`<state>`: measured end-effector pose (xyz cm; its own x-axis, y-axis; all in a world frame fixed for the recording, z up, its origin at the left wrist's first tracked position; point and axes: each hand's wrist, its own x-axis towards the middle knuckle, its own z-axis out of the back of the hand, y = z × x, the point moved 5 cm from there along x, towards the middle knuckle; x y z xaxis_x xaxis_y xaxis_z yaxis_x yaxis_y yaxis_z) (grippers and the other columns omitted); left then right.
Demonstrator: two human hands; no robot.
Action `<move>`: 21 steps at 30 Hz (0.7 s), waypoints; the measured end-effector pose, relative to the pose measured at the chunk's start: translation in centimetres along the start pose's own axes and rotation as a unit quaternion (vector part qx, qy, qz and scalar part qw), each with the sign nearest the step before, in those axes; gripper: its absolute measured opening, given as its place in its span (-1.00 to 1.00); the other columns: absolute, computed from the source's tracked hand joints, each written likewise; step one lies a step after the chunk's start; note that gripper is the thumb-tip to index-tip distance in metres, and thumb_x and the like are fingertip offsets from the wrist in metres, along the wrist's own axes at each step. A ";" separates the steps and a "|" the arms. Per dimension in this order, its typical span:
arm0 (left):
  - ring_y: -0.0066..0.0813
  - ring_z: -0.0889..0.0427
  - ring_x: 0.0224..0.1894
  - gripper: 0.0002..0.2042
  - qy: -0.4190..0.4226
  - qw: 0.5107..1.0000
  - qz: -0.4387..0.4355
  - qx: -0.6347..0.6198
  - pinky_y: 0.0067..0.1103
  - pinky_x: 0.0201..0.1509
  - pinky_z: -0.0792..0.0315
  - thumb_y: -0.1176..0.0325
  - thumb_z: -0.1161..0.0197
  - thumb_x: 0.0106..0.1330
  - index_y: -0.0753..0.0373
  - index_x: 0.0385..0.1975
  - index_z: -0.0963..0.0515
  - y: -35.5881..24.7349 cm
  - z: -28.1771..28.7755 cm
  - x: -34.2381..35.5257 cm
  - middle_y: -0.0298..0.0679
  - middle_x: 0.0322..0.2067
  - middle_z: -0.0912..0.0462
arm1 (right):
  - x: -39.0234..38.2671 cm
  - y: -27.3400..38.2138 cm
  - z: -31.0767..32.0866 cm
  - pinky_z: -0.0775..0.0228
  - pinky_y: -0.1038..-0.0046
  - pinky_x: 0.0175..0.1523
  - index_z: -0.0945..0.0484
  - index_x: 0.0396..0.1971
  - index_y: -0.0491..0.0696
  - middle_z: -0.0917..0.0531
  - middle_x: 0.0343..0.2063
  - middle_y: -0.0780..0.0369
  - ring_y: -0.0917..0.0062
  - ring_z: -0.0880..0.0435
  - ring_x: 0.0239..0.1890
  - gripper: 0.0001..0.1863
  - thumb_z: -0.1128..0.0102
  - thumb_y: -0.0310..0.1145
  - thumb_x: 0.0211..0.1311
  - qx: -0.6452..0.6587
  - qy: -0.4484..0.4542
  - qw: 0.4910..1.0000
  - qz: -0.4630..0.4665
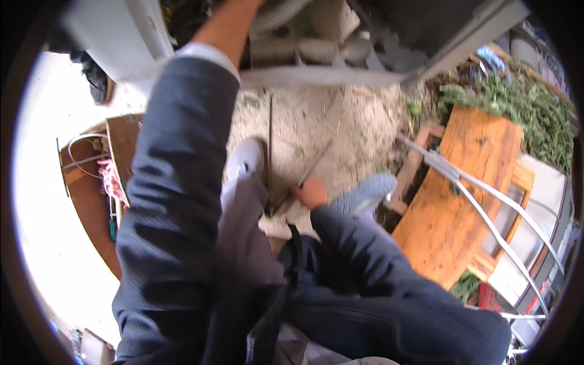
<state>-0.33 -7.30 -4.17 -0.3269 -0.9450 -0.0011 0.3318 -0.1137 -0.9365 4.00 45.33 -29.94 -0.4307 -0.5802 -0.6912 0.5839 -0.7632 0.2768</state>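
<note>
My left arm reaches up to an open white housing (328, 76), perhaps an appliance casing. A ribbed grey hose (280, 15) and dusty inner parts show inside it. Only the wrist side of my left hand (238, 9) is visible at the top edge; its fingers are out of sight. Low between my legs, my right hand (311, 193) is closed around a slim rod-like tool (316, 161), which slants up and to the right over the dusty ground. Its exact kind is too blurred to tell. Beside my left shoe (248, 157) runs a thin dark rod (270, 134).
At left is a brown wooden box (91, 201) holding a pink item and hand tools. To the right stand an orange-brown wooden bench (462, 194), bent pale metal strips (486, 188) and green plants (517, 109). Another person's dark shoe (97, 82) shows at upper left.
</note>
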 end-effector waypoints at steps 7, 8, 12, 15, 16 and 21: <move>-0.09 -0.70 -0.15 -0.73 -0.101 0.987 -0.127 -0.006 -0.36 -0.07 -0.54 0.29 -0.40 0.11 0.21 -0.18 -0.71 1.9 -1.5 0.0 -0.03 -0.24 -0.71 | -3.6 0.6 3.1 -0.47 0.30 -0.30 -0.51 -0.37 -0.25 -0.62 -0.50 0.03 0.26 -0.66 -0.44 -0.69 -0.12 -0.25 0.17 0.181 -0.076 0.981 -0.008; -0.10 -0.70 -0.14 -0.72 -0.097 0.988 -0.122 -0.004 -0.36 -0.06 -0.54 0.30 -0.39 0.12 0.21 -0.17 -0.70 1.5 -1.5 0.1 -0.03 -0.23 -0.71 | -4.4 0.4 4.3 -0.44 0.35 -0.30 -0.47 -0.35 -0.22 -0.60 -0.51 0.07 0.31 -0.65 -0.41 -0.74 -0.11 -0.29 0.21 0.285 -0.041 0.958 0.005; -0.12 -0.69 -0.10 -0.71 -0.080 0.991 -0.102 -0.026 -0.38 -0.03 -0.53 0.31 -0.36 0.15 0.22 -0.13 -0.69 1.5 -1.8 0.0 -0.05 -0.20 -0.72 | -13.9 7.2 18.3 -0.36 0.45 -0.43 -0.34 -0.16 -0.15 -0.49 -0.59 0.24 0.55 -0.49 -0.58 -0.86 0.09 -0.41 0.39 0.322 0.017 0.938 0.124; -0.10 -0.69 -0.09 -0.70 -0.075 0.993 -0.093 -0.021 -0.38 -0.02 -0.52 0.31 -0.36 0.16 0.20 -0.10 -0.68 1.4 -1.5 0.1 -0.10 -0.20 -0.73 | -16.3 10.9 23.5 -0.31 0.53 -0.47 -0.20 0.28 -0.14 -0.45 -0.60 0.29 0.64 -0.44 -0.60 -0.56 0.13 -0.44 0.45 0.316 0.063 0.922 0.216; -0.10 -0.69 -0.09 -0.70 -0.077 0.993 -0.091 -0.022 -0.37 -0.02 -0.52 0.31 -0.35 0.16 0.20 -0.10 -0.68 1.5 -1.6 0.0 -0.10 -0.19 -0.73 | -15.9 13.6 25.5 -0.30 0.55 -0.49 -0.10 0.36 -0.12 -0.45 -0.58 0.30 0.66 -0.44 -0.62 -0.49 0.15 -0.44 0.46 0.363 0.062 0.910 0.188; -0.33 -0.74 -0.19 -0.69 -0.092 0.991 -0.100 0.000 -0.49 -0.08 -0.52 0.37 -0.40 0.16 0.27 -0.08 -0.67 1.6 -0.9 -0.2 -0.09 -0.23 -0.75 | -9.8 23.4 33.3 -0.34 0.55 -0.62 -0.05 0.43 -0.11 -0.43 -0.55 0.28 0.63 -0.44 -0.72 -0.43 0.18 -0.43 0.47 0.456 0.009 0.861 0.224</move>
<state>-0.55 -6.97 -5.96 -0.2192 -0.9434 0.2489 0.2764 -0.3047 -0.9114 -0.99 23.71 5.55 -0.2880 -0.8759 -0.3872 -0.0982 -0.3752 0.9217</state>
